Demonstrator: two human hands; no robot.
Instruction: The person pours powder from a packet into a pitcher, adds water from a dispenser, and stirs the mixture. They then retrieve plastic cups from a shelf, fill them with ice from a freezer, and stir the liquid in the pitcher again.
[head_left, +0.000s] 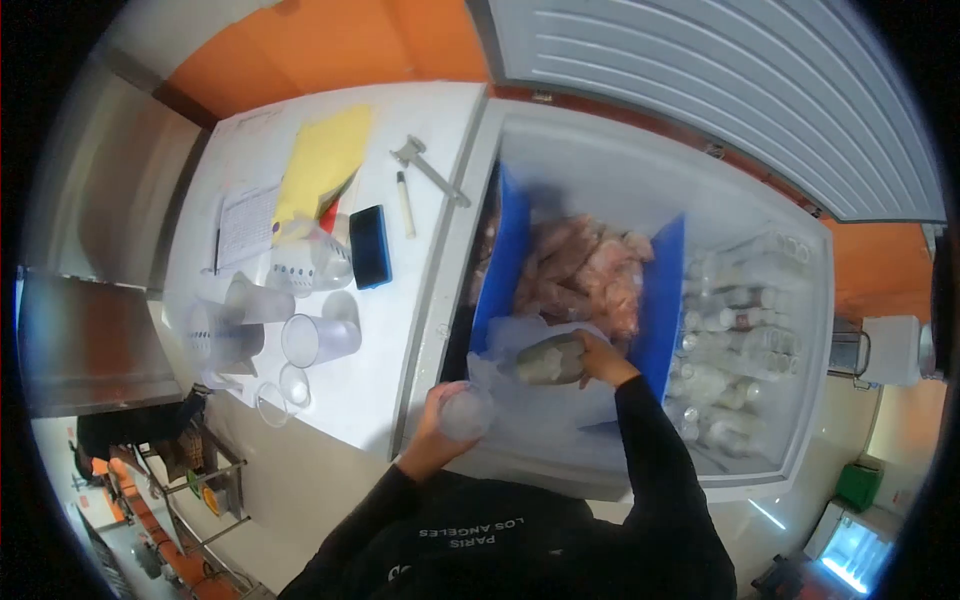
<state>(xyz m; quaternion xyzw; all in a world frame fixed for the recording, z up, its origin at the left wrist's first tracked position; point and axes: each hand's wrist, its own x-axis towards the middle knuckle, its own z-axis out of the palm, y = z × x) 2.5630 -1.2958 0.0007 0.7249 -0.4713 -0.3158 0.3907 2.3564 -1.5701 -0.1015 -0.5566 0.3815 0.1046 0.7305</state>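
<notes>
My left hand is wrapped round a translucent plastic cup at the near edge of an open chest freezer. Inside the freezer, my right hand grips a greyish metal scoop or cup, tilted on its side over a white plastic bag. What the metal piece holds, if anything, is hard to make out. Just beyond it, pink frozen meat lies between two blue panels.
Clear bottles fill the freezer's right side. The raised lid stands behind. On the white top at left are plastic cups, a dark phone, a marker, a metal mallet and a yellow envelope.
</notes>
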